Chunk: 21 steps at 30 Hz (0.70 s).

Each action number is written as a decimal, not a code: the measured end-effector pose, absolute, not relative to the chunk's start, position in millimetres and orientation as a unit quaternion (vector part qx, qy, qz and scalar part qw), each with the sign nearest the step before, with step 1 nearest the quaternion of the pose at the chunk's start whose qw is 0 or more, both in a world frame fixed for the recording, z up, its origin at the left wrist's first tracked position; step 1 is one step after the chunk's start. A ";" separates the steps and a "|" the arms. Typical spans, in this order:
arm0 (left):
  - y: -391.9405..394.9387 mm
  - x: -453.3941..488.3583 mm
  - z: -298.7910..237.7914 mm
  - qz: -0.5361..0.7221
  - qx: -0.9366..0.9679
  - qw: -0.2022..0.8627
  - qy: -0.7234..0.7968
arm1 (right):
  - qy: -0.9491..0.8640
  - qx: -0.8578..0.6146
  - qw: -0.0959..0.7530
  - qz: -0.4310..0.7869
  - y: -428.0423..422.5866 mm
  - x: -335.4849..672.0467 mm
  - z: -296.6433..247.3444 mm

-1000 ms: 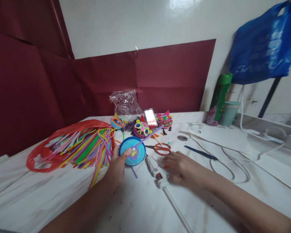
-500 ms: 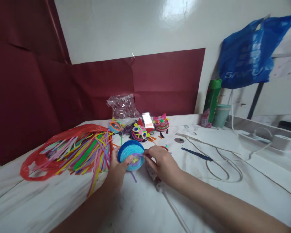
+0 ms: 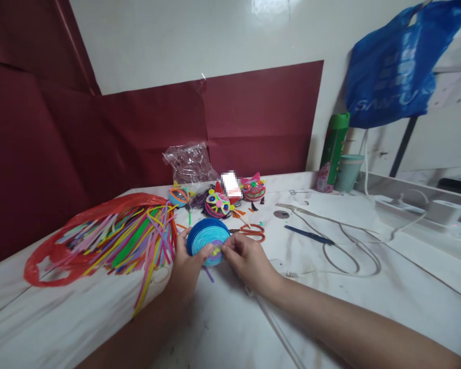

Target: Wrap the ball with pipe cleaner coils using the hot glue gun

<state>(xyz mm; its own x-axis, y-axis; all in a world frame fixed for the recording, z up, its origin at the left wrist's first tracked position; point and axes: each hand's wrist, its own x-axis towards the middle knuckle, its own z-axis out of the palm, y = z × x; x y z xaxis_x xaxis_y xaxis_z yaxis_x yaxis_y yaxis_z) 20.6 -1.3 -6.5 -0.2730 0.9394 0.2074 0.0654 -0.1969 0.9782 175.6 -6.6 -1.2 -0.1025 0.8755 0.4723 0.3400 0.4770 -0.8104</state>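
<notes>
My left hand [image 3: 188, 264] is closed around the left rim of a round disc of coiled blue pipe cleaner [image 3: 204, 237], dark blue outside and light blue further in. The disc is tilted towards me, and the left thumb presses near its purple and yellow centre. At the right side of that centre, the thumb and fingers of my right hand [image 3: 249, 259] pinch a purple pipe cleaner [image 3: 217, 244], mostly hidden by the fingertips. Below the disc another purple end [image 3: 209, 275] sticks out. Orange-handled scissors [image 3: 255, 233] lie just behind my right hand.
Left is a red plastic bag [image 3: 34, 266] of colourful pipe cleaners [image 3: 134, 241]. Behind the disc stand decorated animal heads [image 3: 218, 203]. To the right are dark blue tweezers [image 3: 309, 234], looped cable [image 3: 359, 251], a green spray can [image 3: 333, 154], a cup [image 3: 349, 173] and a charger [image 3: 445, 211].
My right fingers have moved left, closer to the disc's centre, and the purple strip between shows less. The scissors are more exposed. The view has shifted slightly.
</notes>
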 end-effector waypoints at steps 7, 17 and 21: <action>0.4 22.7 -6.4 0.598 0.477 0.395 0.508 | -0.720 -0.439 0.493 0.213 -4.0 185.6 1.3; -3.7 25.6 -1.9 0.573 0.494 0.402 0.516 | -0.753 -0.417 0.484 0.157 -6.9 188.6 1.0; -1.1 22.4 -4.4 0.584 0.488 0.385 0.522 | -0.716 -0.411 0.529 0.196 -6.4 186.5 -2.8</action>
<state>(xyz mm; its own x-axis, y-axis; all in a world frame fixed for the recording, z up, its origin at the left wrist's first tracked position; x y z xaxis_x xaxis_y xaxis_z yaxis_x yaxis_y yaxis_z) 22.4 -1.1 -4.4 -0.2273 0.9592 0.1681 0.0586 -0.1589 0.9856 186.5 -6.4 -2.8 -0.1027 0.7964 0.5960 0.3813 0.5849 -0.7159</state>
